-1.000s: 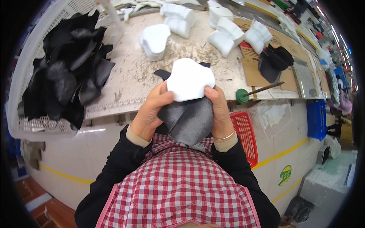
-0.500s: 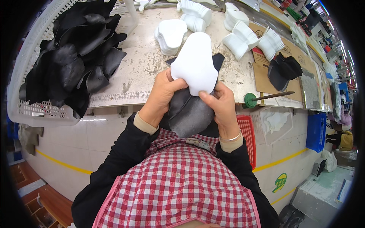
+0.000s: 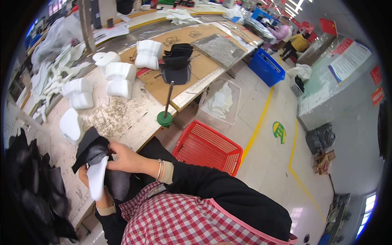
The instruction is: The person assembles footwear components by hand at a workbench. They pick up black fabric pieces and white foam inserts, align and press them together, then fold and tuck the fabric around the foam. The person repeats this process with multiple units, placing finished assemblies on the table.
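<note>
My left hand (image 3: pixel 83 176) is mostly hidden behind a smooth white shaped pad (image 3: pixel 97 184), which it grips together with a dark leather piece. My right hand (image 3: pixel 127 159) pinches the black leather piece (image 3: pixel 89 143) beside the pad's upper end. The leather wraps partly behind the pad and hangs loosely below the right hand. Both hands are over the near table edge. Just beyond them a stack of white pads (image 3: pixel 72 125) lies on the worn table (image 3: pixel 112 116). To the left is a heap of black leather pieces (image 3: pixel 30 183).
More white pad stacks (image 3: pixel 121 78) stand farther back. A stack of black pieces (image 3: pixel 176 61) rests on cardboard (image 3: pixel 201 70). An upright metal spike on a green base (image 3: pixel 164 118) is at the table edge. On the floor are a red basket (image 3: pixel 210 141) and a blue crate (image 3: pixel 265 67).
The view has swung to the right, so the hands now appear at the lower left. The white pad has turned from face-on to nearly edge-on, still held with the leather.
</note>
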Action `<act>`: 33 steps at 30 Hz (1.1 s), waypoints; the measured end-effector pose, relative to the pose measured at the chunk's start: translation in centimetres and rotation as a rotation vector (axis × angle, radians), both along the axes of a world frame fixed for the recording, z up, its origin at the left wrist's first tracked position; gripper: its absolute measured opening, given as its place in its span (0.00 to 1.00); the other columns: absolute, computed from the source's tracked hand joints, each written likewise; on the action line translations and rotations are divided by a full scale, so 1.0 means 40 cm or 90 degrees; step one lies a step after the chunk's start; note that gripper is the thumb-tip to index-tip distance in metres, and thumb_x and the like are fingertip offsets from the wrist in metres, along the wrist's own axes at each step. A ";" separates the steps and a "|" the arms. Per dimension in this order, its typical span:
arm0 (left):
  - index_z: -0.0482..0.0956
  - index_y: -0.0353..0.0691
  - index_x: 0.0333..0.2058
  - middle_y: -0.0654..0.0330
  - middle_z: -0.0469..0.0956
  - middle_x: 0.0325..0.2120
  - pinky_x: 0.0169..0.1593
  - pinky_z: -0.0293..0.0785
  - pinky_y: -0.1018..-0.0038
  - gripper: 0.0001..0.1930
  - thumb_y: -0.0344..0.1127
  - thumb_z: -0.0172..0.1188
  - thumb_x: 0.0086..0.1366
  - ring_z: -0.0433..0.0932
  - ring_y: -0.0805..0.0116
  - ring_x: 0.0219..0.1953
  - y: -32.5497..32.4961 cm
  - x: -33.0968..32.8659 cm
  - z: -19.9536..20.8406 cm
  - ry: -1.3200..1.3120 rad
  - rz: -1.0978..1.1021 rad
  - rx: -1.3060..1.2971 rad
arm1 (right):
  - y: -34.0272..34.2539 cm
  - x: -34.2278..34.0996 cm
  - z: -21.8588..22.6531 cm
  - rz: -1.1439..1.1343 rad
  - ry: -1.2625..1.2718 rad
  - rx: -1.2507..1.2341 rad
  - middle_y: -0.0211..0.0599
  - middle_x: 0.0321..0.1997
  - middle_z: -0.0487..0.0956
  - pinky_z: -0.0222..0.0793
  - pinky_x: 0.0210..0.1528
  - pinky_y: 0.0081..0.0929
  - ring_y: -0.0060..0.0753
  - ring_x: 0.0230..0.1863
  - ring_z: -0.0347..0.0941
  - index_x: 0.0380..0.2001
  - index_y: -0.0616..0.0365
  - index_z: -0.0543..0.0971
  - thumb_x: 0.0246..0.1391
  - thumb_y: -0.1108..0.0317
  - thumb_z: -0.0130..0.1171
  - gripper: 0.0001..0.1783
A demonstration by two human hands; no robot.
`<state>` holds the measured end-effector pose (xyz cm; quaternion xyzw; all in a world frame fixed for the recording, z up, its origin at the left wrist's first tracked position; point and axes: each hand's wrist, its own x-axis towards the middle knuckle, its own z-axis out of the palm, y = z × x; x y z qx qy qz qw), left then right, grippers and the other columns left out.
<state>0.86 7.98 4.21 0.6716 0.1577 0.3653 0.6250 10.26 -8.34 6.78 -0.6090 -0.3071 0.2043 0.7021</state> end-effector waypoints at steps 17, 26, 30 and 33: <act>0.75 0.28 0.60 0.53 0.80 0.55 0.62 0.73 0.68 0.25 0.23 0.66 0.63 0.80 0.64 0.56 -0.075 -0.004 0.011 -0.039 -0.025 0.149 | -0.027 0.026 -0.068 -0.232 -0.167 0.060 0.43 0.48 0.83 0.73 0.53 0.30 0.31 0.47 0.78 0.46 0.61 0.79 0.60 0.67 0.64 0.13; 0.79 0.32 0.52 0.46 0.77 0.52 0.59 0.73 0.58 0.16 0.29 0.62 0.66 0.77 0.44 0.54 -0.122 0.076 0.048 -0.089 0.048 0.555 | 0.001 0.082 -0.099 -0.182 0.106 0.168 0.46 0.50 0.83 0.79 0.51 0.33 0.36 0.48 0.82 0.56 0.64 0.76 0.64 0.72 0.55 0.18; 0.82 0.30 0.53 0.50 0.81 0.54 0.62 0.72 0.57 0.26 0.50 0.53 0.73 0.79 0.52 0.57 -0.117 0.150 0.202 -0.095 -0.152 0.509 | -0.082 0.151 0.083 -0.168 0.159 0.042 0.46 0.43 0.86 0.77 0.45 0.32 0.37 0.45 0.82 0.48 0.58 0.83 0.65 0.69 0.58 0.12; 0.83 0.32 0.54 0.51 0.82 0.54 0.64 0.72 0.61 0.28 0.53 0.54 0.74 0.80 0.55 0.57 -0.080 0.277 0.292 -0.050 -0.203 0.767 | -0.172 0.204 0.243 -0.267 -0.368 -0.010 0.53 0.36 0.83 0.76 0.44 0.33 0.32 0.41 0.84 0.47 0.59 0.81 0.54 0.77 0.61 0.15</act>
